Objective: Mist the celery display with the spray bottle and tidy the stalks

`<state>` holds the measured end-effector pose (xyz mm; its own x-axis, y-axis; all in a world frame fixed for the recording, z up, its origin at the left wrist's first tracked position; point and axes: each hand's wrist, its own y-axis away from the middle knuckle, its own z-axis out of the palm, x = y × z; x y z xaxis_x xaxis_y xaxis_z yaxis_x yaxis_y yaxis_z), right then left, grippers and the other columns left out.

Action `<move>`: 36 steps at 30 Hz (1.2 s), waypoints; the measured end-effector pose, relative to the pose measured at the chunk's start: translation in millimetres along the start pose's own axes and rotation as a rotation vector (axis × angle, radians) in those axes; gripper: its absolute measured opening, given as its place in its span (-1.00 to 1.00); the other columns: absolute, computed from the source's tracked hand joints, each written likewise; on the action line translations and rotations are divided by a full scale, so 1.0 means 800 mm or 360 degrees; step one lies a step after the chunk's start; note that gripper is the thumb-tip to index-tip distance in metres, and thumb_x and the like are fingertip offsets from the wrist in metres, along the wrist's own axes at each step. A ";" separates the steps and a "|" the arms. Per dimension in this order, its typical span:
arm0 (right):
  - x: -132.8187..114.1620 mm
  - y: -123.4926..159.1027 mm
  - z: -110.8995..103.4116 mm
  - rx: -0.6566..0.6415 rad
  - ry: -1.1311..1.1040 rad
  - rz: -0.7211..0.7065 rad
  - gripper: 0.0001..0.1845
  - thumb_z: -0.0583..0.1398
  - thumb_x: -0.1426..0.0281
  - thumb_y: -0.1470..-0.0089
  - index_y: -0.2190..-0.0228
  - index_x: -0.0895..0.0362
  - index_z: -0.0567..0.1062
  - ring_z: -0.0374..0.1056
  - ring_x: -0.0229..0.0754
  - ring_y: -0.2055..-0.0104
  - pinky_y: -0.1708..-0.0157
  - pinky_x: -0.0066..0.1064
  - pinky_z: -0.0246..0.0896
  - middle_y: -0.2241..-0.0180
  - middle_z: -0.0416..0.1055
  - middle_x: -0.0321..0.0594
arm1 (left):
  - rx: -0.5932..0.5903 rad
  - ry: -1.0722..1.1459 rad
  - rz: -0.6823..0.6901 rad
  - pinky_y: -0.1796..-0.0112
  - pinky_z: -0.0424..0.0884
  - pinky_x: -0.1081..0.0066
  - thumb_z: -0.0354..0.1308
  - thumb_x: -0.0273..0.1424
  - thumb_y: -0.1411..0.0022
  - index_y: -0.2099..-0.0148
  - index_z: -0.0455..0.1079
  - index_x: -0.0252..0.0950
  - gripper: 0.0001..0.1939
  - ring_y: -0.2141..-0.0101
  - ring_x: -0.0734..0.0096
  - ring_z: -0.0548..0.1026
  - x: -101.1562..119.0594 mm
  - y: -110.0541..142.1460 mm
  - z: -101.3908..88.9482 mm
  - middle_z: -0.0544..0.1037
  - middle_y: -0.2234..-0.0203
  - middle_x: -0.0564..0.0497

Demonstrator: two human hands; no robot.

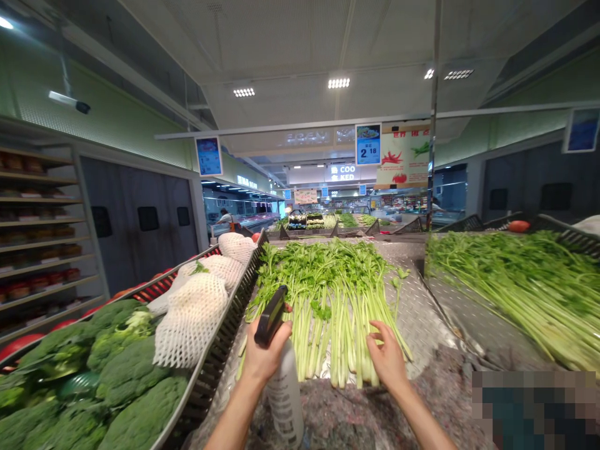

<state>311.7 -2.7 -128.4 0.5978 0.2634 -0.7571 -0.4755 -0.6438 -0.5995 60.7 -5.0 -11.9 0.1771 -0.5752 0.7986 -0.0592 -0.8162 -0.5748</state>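
Note:
My left hand (269, 353) is wrapped round the neck of a spray bottle, just under its black trigger head (272, 315). The bottle's translucent white body (285, 397) hangs below the hand. Close to the lower right of the celery, my right hand (387, 356) has its fingers apart and slightly bent, holding nothing; whether a fingertip touches a stalk I cannot tell. The celery (337, 312) lies spread on a textured metal shelf (412, 300), leaves away from me and pale stalk ends toward me.
On the left, a black crate (237, 306) borders broccoli (134, 369) and produce in white foam netting (190, 319). Grey fibrous cloth (356, 415) covers the near edge. A mirror panel (492, 300) at right reflects celery. Price signs (368, 145) hang overhead. Far off stands a person (225, 217).

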 end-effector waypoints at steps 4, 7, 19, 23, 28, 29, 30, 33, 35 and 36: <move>0.001 0.000 -0.001 0.0011 0.0004 0.0007 -0.67 0.00 0.35 0.11 0.25 0.18 0.31 0.29 -0.18 0.31 0.44 -0.39 0.22 0.17 0.23 -0.10 | 0.0009 -0.0017 -0.0020 0.48 0.29 0.47 0.10 -0.32 0.08 0.30 0.39 -0.39 -0.72 0.55 0.44 0.39 0.009 0.001 0.006 0.44 0.62 0.06; 0.001 0.001 -0.004 0.0020 0.0002 0.0018 -0.68 0.01 0.34 0.12 0.26 0.17 0.33 0.29 -0.18 0.31 0.44 -0.39 0.23 0.18 0.24 -0.11 | -0.0009 -0.0048 -0.0005 0.48 0.28 0.46 0.09 -0.32 0.08 0.30 0.39 -0.40 -0.71 0.55 0.43 0.38 0.013 0.002 0.009 0.44 0.61 0.05; 0.009 0.004 -0.013 0.0098 0.0108 0.0064 -0.62 0.00 0.36 0.12 0.19 0.16 0.27 0.29 -0.17 0.29 0.42 -0.38 0.22 0.19 0.23 -0.12 | -0.0065 -0.0038 0.0044 0.46 0.28 0.46 0.06 -0.32 0.06 0.25 0.37 -0.36 -0.70 0.53 0.44 0.38 0.015 -0.002 0.023 0.42 0.60 0.07; 0.009 -0.004 -0.018 0.0132 0.0162 0.0068 -0.56 0.00 0.33 0.10 0.13 0.19 0.22 0.28 -0.14 0.23 0.36 -0.35 0.21 0.16 0.22 -0.09 | -0.0123 -0.0014 0.0031 0.44 0.28 0.46 0.07 -0.33 0.05 0.25 0.36 -0.36 -0.71 0.53 0.46 0.37 0.013 -0.006 0.031 0.42 0.57 0.06; 0.003 -0.023 -0.024 0.0168 0.0201 0.0011 -0.55 -0.01 0.31 0.09 0.11 0.20 0.21 0.27 -0.10 0.20 0.29 -0.28 0.18 0.13 0.21 -0.05 | -0.0158 0.0011 0.0067 0.49 0.25 0.48 0.06 -0.36 0.06 0.26 0.37 -0.36 -0.73 0.60 0.52 0.30 0.017 -0.010 0.043 0.37 0.64 0.11; 0.001 -0.027 -0.024 0.0159 0.0203 -0.0007 -0.55 -0.01 0.31 0.08 0.10 0.20 0.21 0.27 -0.10 0.20 0.28 -0.27 0.18 0.13 0.21 -0.04 | -0.0176 0.0024 0.0074 0.49 0.24 0.48 0.06 -0.37 0.06 0.27 0.37 -0.36 -0.74 0.61 0.52 0.29 0.018 -0.011 0.046 0.35 0.65 0.11; -0.001 -0.030 -0.023 0.0146 0.0206 -0.0023 -0.54 -0.01 0.31 0.08 0.10 0.20 0.21 0.27 -0.10 0.20 0.27 -0.27 0.18 0.12 0.20 -0.04 | -0.0196 0.0035 0.0082 0.50 0.24 0.49 0.05 -0.37 0.06 0.28 0.37 -0.36 -0.75 0.62 0.53 0.28 0.020 -0.012 0.050 0.33 0.67 0.12; -0.011 -0.040 -0.019 0.0105 0.0225 -0.0046 -0.53 -0.02 0.30 0.06 0.08 0.20 0.20 0.26 -0.09 0.17 0.26 -0.27 0.17 0.08 0.18 -0.02 | -0.0239 0.0044 0.0109 0.51 0.22 0.50 0.06 -0.38 0.07 0.32 0.37 -0.36 -0.78 0.63 0.54 0.25 0.023 -0.013 0.059 0.28 0.70 0.15; -0.017 -0.044 -0.017 0.0089 0.0241 -0.0048 -0.51 -0.03 0.29 0.06 0.07 0.23 0.20 0.25 -0.08 0.15 0.25 -0.27 0.17 0.06 0.17 0.01 | -0.0260 0.0027 0.0109 0.53 0.21 0.51 0.06 -0.39 0.08 0.34 0.37 -0.36 -0.79 0.64 0.55 0.24 0.024 -0.012 0.063 0.26 0.70 0.15; -0.019 -0.044 -0.016 0.0086 0.0250 -0.0047 -0.50 -0.02 0.29 0.06 0.07 0.24 0.20 0.25 -0.08 0.15 0.24 -0.27 0.17 0.06 0.16 0.02 | -0.0274 0.0021 0.0109 0.54 0.20 0.52 0.06 -0.38 0.08 0.34 0.36 -0.36 -0.79 0.64 0.56 0.23 0.023 -0.011 0.065 0.26 0.70 0.15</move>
<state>327.5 7.0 -92.2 0.7035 0.1637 -0.6916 -0.4876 -0.5968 -0.6372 115.7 -5.7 -1.1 0.1540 -0.6295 0.7616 -0.2382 -0.7717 -0.5897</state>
